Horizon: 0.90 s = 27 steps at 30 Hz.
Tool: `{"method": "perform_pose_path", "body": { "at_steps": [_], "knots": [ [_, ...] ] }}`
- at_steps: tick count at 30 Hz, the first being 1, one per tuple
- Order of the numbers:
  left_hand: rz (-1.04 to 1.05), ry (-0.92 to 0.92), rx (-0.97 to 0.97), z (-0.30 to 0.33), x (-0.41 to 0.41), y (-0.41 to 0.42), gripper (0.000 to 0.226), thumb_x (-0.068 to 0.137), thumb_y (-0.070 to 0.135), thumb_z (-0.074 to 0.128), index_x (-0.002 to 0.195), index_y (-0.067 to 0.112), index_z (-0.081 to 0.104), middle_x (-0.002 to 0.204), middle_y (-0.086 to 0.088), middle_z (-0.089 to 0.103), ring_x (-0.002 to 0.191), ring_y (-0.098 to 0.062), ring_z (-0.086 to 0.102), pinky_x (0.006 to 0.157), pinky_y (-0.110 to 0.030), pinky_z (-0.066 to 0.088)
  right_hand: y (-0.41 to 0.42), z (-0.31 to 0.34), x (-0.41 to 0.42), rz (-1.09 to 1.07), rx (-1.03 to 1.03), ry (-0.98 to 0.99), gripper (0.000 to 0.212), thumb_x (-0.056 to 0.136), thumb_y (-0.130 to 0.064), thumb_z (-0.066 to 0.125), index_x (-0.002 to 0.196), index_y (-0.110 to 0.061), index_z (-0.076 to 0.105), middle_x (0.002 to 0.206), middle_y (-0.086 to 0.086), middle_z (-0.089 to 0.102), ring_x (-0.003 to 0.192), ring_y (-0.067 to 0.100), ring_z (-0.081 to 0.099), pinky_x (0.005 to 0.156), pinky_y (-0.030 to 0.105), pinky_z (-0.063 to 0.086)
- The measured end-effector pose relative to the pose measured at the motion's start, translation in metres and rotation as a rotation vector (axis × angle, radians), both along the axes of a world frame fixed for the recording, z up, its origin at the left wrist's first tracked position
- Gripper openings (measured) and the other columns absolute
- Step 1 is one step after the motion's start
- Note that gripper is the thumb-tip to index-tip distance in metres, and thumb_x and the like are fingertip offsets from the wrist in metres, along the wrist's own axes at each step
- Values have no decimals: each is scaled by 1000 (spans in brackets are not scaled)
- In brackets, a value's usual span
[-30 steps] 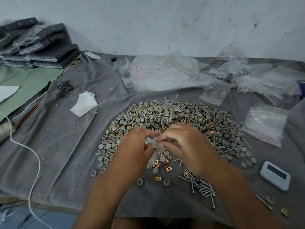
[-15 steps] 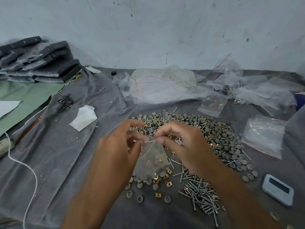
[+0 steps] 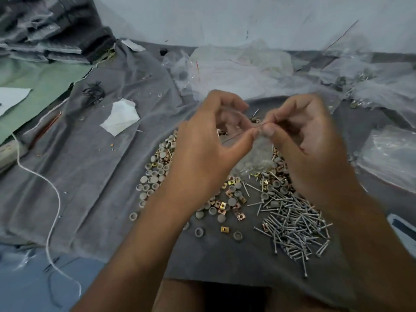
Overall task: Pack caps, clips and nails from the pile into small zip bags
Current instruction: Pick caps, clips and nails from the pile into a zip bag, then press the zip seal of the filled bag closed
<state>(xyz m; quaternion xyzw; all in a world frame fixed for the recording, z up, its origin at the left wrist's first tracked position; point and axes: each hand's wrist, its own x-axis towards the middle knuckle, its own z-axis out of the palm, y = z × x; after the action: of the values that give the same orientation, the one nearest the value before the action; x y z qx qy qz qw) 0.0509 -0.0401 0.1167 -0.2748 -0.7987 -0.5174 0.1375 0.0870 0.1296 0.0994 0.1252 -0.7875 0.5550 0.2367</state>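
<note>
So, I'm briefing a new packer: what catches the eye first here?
Both hands, left and right, pinch a small zip bag at centre. Below spreads the pile of grey caps, with loose nails heaped at the lower right.

Open cloth at nine o'clock, clutter everywhere else

We see bare grey cloth at nine o'clock, broken only by a white cord and a folded white paper. At six o'clock caps, clips and nails cover the cloth. At twelve and three o'clock plastic bags crowd it. Both hands and the small zip bag they hold block the centre.
</note>
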Motion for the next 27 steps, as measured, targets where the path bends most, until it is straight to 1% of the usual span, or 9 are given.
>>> {"method": "perform_pose_path", "body": {
  "at_steps": [4, 8, 10, 12, 15, 17, 21, 24, 27],
  "knots": [
    [-51, 15, 11, -9, -4, 0, 28, 87, 26, 75, 96, 27, 49, 87, 14, 68, 89, -16, 65, 74, -37, 52, -2, -12, 2, 12, -65, 14, 29, 94, -32, 68, 116, -37, 49, 102, -7, 70, 97, 16, 69, 82, 21, 51],
    [-85, 24, 29, -17, -13, 2, 37, 87, 27, 76, 91, 38, 41, 88, 13, 69, 87, -20, 66, 75, -40, 53, 0, -22, -1, -12, -127, -11, 31, 92, -24, 69, 113, -35, 49, 99, -5, 72, 96, 19, 71, 83, 26, 53],
    [-104, -24, 60, -23, -14, 2, 36, 86, 28, 77, 90, 34, 41, 88, 10, 71, 86, -24, 67, 76, -46, 53, -1, -26, -1, -18, -168, -24, 32, 91, -25, 70, 110, -35, 48, 97, -2, 72, 95, 21, 71, 83, 30, 53],
    [-106, -62, 80, -28, -14, 0, 37, 85, 31, 77, 90, 30, 41, 88, 10, 72, 87, -24, 68, 76, -50, 53, -3, -28, 0, -27, -200, -39, 31, 90, -25, 70, 108, -35, 47, 97, -1, 72, 94, 20, 70, 81, 28, 52],
    [-71, -59, 43, -32, -15, -5, 37, 84, 36, 74, 89, 35, 38, 89, 14, 72, 88, -19, 69, 75, -44, 54, -2, -30, 3, -66, -300, -41, 29, 91, -15, 68, 105, -30, 48, 96, -1, 70, 89, 12, 66, 76, 22, 51],
    [-41, -42, 3, -33, -14, -8, 37, 85, 35, 72, 87, 36, 35, 88, 14, 70, 88, -14, 68, 73, -33, 52, -3, -30, 4, -73, -335, -53, 28, 91, -10, 66, 104, -28, 48, 96, 0, 69, 88, 11, 66, 75, 21, 51],
    [10, 13, -54, -33, -7, -6, 40, 90, 27, 71, 83, 31, 32, 89, 18, 67, 82, -3, 66, 61, -11, 43, -5, -32, 8, -65, -337, -86, 23, 92, -9, 64, 103, -24, 51, 96, 1, 68, 87, 12, 65, 73, 21, 53],
    [25, 14, -17, -29, -4, -6, 39, 85, 37, 69, 81, 30, 31, 90, 20, 68, 89, 0, 67, 66, -10, 44, -3, -30, 10, -37, -322, -113, 24, 92, -17, 66, 110, -28, 53, 100, -1, 68, 91, 13, 66, 76, 21, 53],
    [-13, 11, 3, -29, -2, -9, 36, 85, 38, 66, 82, 31, 31, 90, 18, 70, 87, -4, 69, 65, -12, 46, -3, -28, 13, 47, -307, -164, 41, 87, -27, 73, 121, -36, 52, 104, -1, 72, 97, 17, 70, 79, 24, 56]
  ]
}}
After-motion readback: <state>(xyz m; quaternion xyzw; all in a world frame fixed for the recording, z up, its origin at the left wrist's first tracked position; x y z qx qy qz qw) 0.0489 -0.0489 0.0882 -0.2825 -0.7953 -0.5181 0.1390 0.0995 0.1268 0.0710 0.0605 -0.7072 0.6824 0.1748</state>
